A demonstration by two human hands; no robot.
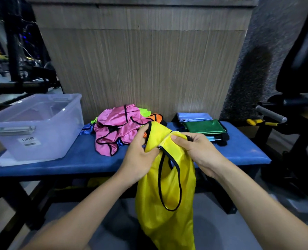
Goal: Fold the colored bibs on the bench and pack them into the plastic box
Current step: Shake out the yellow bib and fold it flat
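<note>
Near the front edge of the blue bench, a yellow bib is held hanging, gripped at its top by the left hand and right hand, fingers clamped on the fabric. Unfolded bibs are piled behind; the plastic box is placed far left.

Light falls from above and ahead of me, bright on the wood panel at twelve o'clock. Corners at ten and two o'clock go dim. My forearms smear at the bottom edge, and wide-angle bending curves the bench.
</note>
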